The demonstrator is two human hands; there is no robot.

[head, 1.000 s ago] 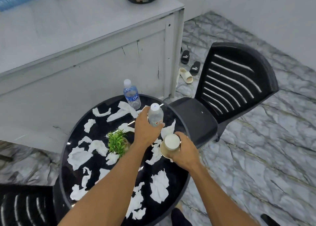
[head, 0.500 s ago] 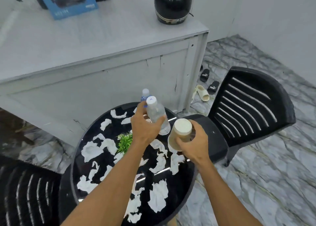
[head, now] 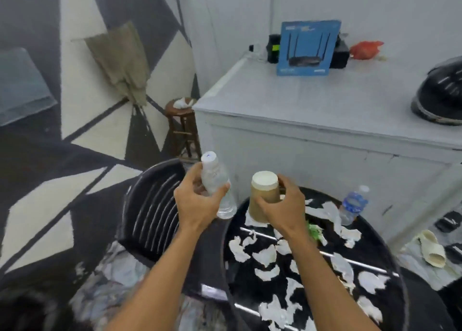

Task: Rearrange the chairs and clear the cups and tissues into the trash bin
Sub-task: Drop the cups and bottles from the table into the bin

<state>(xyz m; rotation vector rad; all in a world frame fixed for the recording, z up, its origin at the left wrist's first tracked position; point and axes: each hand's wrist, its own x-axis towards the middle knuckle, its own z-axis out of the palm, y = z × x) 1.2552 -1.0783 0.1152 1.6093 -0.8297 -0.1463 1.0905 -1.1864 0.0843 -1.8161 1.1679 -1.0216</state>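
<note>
Since neither grip is free | left grip [head: 197, 203] wraps bottle [head: 213, 177] | right grip [head: 287, 205] wraps cup [head: 264, 190] | bin not in sight, so a hurried turn could drop one tbh

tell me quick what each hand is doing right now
Left hand: closed around a clear plastic bottle.
Right hand: closed around a brown paper cup.

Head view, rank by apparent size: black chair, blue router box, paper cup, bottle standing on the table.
1. black chair
2. blue router box
3. paper cup, helped by nearness
4. bottle on the table
</note>
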